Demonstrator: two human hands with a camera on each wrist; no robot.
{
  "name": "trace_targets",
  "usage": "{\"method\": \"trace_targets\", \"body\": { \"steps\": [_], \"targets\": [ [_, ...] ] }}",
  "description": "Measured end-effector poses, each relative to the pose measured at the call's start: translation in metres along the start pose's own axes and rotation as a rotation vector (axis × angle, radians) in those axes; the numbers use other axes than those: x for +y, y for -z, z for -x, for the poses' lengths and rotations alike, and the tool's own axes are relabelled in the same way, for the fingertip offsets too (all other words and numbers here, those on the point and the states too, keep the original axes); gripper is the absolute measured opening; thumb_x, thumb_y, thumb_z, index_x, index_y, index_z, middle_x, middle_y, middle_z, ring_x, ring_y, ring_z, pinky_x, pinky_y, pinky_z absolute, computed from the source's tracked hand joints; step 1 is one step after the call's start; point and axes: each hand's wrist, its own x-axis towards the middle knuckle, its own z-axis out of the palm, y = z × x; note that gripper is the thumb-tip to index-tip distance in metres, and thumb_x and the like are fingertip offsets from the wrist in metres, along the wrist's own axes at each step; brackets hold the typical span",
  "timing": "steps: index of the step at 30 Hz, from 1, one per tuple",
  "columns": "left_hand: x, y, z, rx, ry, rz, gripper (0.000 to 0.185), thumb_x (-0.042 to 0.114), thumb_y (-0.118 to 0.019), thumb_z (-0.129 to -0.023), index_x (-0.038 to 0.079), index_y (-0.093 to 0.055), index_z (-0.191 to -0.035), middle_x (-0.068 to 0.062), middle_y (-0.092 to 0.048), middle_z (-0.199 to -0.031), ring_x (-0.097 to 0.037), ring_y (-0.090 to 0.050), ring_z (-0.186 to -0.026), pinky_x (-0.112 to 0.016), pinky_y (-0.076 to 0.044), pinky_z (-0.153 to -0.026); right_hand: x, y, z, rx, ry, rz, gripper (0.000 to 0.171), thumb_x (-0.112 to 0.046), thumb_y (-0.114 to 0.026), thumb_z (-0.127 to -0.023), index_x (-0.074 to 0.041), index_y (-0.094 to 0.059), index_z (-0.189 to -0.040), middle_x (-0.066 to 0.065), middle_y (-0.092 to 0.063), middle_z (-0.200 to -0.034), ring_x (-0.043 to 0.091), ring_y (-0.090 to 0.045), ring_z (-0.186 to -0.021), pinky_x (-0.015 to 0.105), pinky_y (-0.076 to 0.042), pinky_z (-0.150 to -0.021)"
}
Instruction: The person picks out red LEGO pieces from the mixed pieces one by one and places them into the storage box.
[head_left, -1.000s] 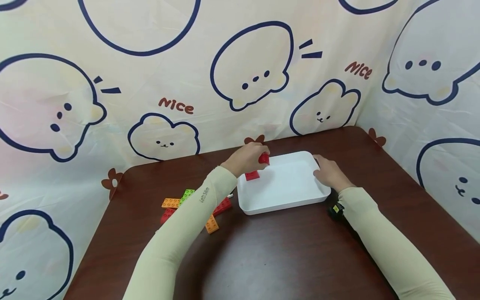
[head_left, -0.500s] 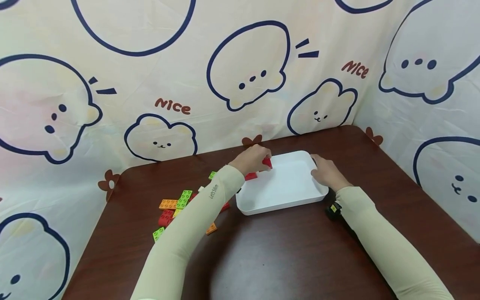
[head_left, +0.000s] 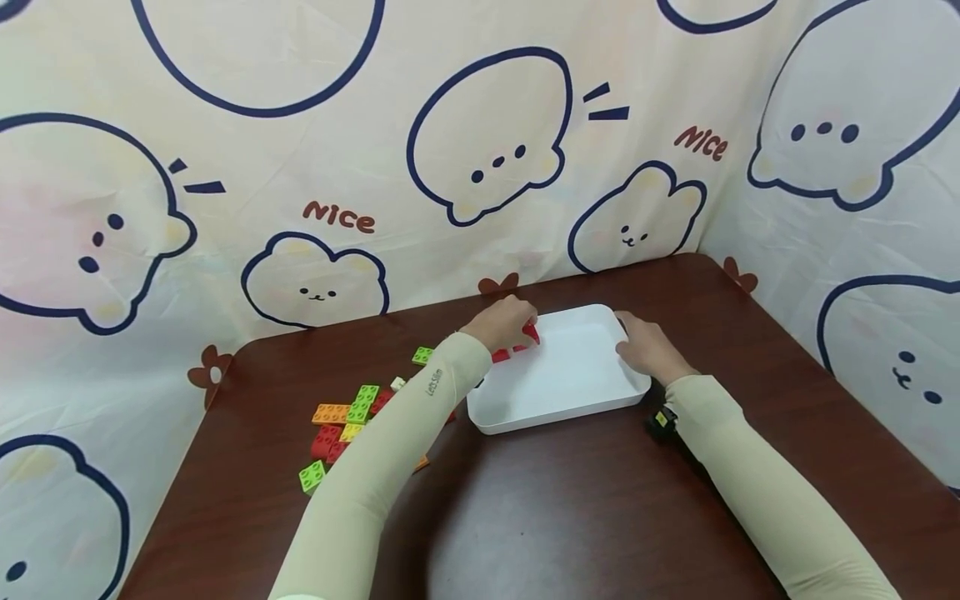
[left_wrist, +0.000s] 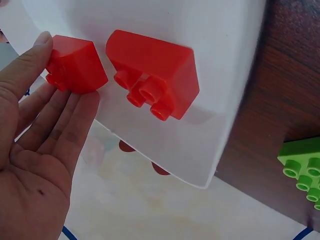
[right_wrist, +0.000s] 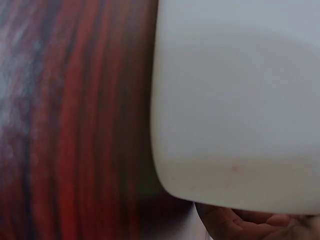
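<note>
Left hand has gone slack — fingers straight, just touching the small red brick now sitting in the white tray at its 10 o'clock corner beside the bigger red brick. Looks like a drop-off. Right hand still holds the tray's 2 o'clock rim — grip unclear.

Makeshift recording corner: cartoon-print cloth backdrop around brown table.

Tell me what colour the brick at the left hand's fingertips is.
Red. The small brick at the left hand shows best in the left wrist view.
</note>
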Motion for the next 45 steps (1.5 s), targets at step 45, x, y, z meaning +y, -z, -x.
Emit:
{"method": "trace_targets", "body": {
  "steps": [45],
  "targets": [
    [0.0003,-0.0038,-0.0044,-0.097,-0.012,-0.103,0.035,0.027,-0.082,-0.087,0.014,-0.075,-0.119,0.001,-0.071,-0.099,-0.016,-0.061,-0.085,-0.025,-0.056,-0.082,-0.0003,-0.0009,0.0,0.011,0.007,-0.009,0.062,-0.003,-0.049,-0.1,0.007,-0.024,-0.155,0.033,-0.032,-0.155,0.047,-0.036,-0.14,0.061,-0.033,-0.112]
  ]
}}
